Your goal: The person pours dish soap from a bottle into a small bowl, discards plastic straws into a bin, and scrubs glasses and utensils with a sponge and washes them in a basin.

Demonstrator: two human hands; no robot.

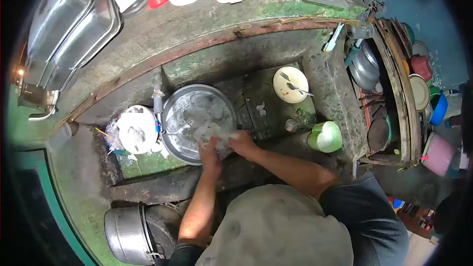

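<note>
A wide metal basin (170, 144) holds foamy, cloudy water with items under the suds. Over its front right rim, my left hand (209, 149) is closed on a whitish, see-through thing (211, 131) that looks wet and soapy; its kind is not clear. My right hand (242, 144) is closed close beside it, blurred by motion, and what it grips is hidden. Left of the basin, a metal tap (158, 103) on an upright pipe stands next to a white round container (136, 129).
Right of the basin are a cream plate (285, 91) with a fork and spoon, a small clear glass (291, 125) and a green container (327, 137). A ledge (207, 27) runs behind the sink. A large metal pot (125, 234) stands at lower left, a wooden rack (394, 93) at right.
</note>
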